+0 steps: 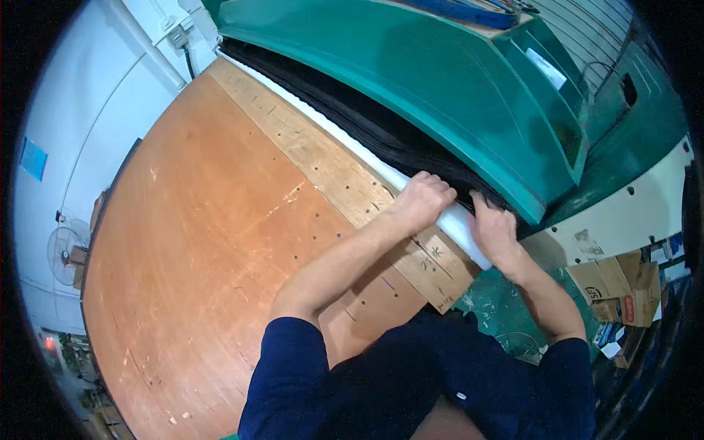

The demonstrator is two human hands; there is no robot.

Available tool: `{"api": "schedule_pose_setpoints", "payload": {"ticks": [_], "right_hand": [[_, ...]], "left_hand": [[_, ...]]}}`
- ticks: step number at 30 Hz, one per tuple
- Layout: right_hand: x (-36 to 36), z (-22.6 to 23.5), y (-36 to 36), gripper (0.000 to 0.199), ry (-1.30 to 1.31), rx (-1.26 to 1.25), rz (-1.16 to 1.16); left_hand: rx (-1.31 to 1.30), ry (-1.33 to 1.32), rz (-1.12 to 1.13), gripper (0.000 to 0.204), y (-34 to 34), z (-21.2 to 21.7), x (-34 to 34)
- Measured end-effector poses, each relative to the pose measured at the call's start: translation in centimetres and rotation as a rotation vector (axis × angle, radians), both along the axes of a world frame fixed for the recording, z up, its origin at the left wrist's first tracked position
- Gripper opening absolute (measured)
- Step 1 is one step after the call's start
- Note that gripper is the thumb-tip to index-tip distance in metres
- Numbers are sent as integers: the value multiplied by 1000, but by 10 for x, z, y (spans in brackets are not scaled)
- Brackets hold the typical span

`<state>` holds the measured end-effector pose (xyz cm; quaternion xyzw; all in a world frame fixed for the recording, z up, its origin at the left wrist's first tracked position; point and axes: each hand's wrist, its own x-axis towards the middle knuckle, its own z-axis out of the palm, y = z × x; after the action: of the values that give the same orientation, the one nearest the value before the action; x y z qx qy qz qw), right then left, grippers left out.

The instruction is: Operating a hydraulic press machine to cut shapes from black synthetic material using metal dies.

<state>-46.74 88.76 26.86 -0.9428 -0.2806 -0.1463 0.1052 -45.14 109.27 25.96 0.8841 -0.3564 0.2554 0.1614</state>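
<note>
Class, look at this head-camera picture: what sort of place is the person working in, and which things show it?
Most likely a factory or workshop. A large green machine overhangs a worn wooden worktable; both hands, left hand and right hand, press a stack of black sheets edged with a white strip. Cardboard boxes lie nearby.

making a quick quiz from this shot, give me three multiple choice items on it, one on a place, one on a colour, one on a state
1. Where do both hands rest?
A. on the white strip along the table's far edge
B. on the cardboard boxes
C. on the wall fan

2. What colour is the machine housing above the strip?
A. red
B. green
C. yellow

3. How does the left hand meet the strip?
A. hovering well clear of it
B. fingers curled over it
C. flat on the bare wooden table

Answers:
1 A: left hand and right hand sit on the white strip.
2 B: the machine housing is green.
3 B: its fingers wrap the strip's edge.
</note>
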Motion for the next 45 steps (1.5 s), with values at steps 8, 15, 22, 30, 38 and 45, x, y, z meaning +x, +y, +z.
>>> {"api": "schedule_pose_setpoints", "payload": {"ticks": [8, 15, 22, 30, 38, 45], "right_hand": [[13, 0, -8, 18, 135, 64, 88], [8, 9, -2, 23, 325, -19, -54], [6, 27, 0, 20, 481, -39, 5], [4, 35, 5, 18, 615, -5, 6], [9, 24, 2, 18, 672, -1, 42], [-9, -3, -10, 25, 255, 201, 161]], "left_hand": [[-103, 59, 25, 8, 13, -11, 15], [-250, -63, 174, 2, 25, -19, 41], [-310, -169, 129, 8, 29, -26, 43], [-396, -195, 95, 10, 32, -26, 40], [-393, -128, 111, 12, 33, -29, 34], [-366, -72, 105, 11, 31, -31, 17]]}}
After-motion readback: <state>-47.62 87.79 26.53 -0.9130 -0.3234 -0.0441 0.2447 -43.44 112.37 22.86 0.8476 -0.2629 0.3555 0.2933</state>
